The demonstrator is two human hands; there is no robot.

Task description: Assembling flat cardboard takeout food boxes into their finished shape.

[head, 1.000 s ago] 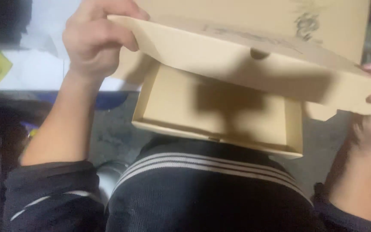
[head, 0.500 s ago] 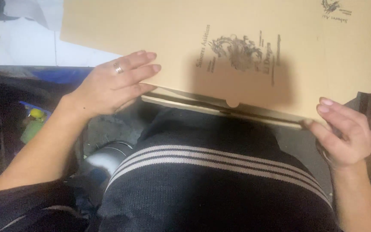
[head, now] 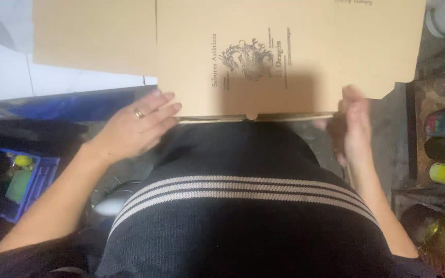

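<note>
With the box (head: 243,56) lying closed across the lap, the left hand (head: 135,128) flat and open at its near left corner and the right hand (head: 354,126) open against its right edge, uneven pressure can crush or reopen the lid.

Light: dim, from above and behind the head
Shadow: head-shaped patch on the cardboard box (head: 243,56)
Blur: right hand (head: 355,126) smeared
Edges: dark, murky
</note>
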